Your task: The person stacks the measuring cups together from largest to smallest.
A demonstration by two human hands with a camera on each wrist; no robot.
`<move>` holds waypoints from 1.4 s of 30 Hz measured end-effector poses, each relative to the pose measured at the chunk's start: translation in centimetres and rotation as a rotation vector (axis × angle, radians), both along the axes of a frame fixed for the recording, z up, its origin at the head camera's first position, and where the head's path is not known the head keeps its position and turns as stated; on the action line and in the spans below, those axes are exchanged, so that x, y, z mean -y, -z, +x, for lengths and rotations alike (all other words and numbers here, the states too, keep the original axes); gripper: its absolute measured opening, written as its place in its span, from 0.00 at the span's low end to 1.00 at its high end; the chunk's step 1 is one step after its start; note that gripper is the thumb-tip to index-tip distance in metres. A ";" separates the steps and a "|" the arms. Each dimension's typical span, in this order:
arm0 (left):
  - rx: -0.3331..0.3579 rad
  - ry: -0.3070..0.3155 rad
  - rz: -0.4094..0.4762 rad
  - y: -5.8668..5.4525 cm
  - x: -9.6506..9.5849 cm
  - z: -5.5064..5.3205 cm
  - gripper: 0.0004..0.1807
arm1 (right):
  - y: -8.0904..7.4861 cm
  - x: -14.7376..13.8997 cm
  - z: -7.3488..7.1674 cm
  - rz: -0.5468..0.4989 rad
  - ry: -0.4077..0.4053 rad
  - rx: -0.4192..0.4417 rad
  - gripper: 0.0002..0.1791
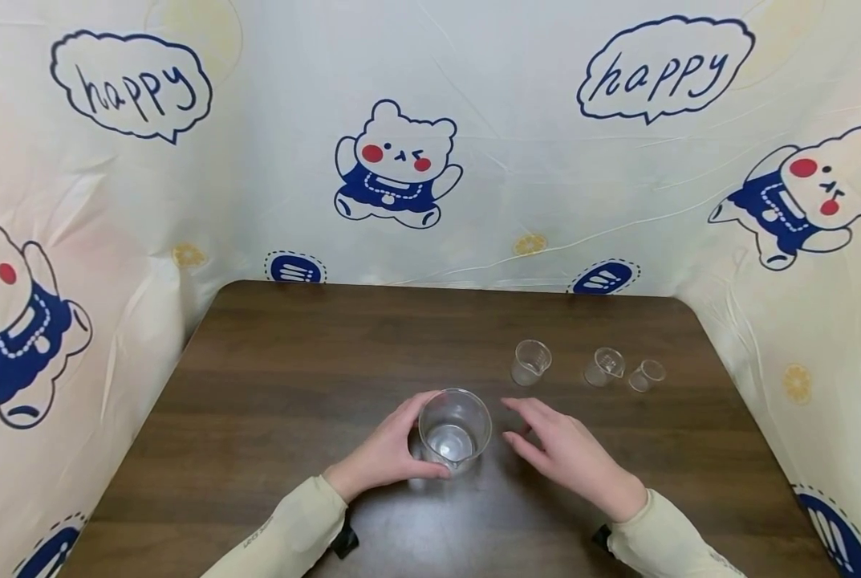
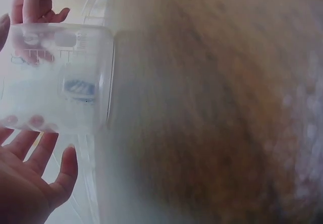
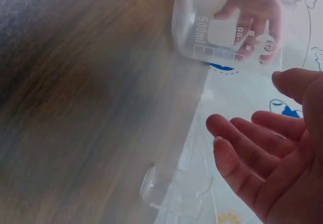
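A large clear glass beaker [image 1: 455,429] is upright near the middle of the brown table [image 1: 300,353]. My left hand [image 1: 390,445] grips it from the left, thumb at the near side and fingers round the far side. White "500ml" print shows on the beaker [image 3: 227,32] in the right wrist view. Whether its base touches the table I cannot tell. To the right of the beaker, my right hand [image 1: 563,449] hovers apart from it with relaxed fingers, holding nothing. In the right wrist view, the right-hand fingers [image 3: 247,158] are spread below the beaker.
Behind my right hand stand three smaller clear beakers: one [image 1: 530,363] nearest the large beaker, a second [image 1: 604,367] farther right, and the smallest [image 1: 647,376] at the far right. A white printed cloth [image 1: 502,185] hangs round the table's back and sides.
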State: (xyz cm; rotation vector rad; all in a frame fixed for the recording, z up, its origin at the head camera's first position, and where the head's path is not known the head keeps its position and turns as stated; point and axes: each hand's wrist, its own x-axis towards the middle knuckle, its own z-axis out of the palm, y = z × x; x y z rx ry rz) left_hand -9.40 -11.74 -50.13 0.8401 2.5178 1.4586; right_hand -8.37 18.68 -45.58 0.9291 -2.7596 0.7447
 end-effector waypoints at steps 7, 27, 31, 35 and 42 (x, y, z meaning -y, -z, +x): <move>-0.018 0.001 0.011 0.2 -0.2 -0.1 0.54 | 0.0 -0.3 -0.9 0.076 0.012 -0.104 0.19; 0.038 0.001 -0.046 -0.6 -0.3 0.0 0.51 | -2.5 -2.5 -6.2 0.211 0.100 -0.136 0.22; 0.037 0.002 -0.047 -0.6 -0.3 0.0 0.51 | -2.9 -2.7 -7.4 0.236 0.107 -0.123 0.23; 0.037 0.001 -0.052 -0.7 -0.2 0.0 0.51 | -3.0 -3.0 -8.5 0.278 0.124 -0.117 0.24; 0.034 0.002 -0.041 -0.7 -0.2 0.1 0.51 | -2.4 -3.2 -9.6 0.314 0.155 -0.070 0.30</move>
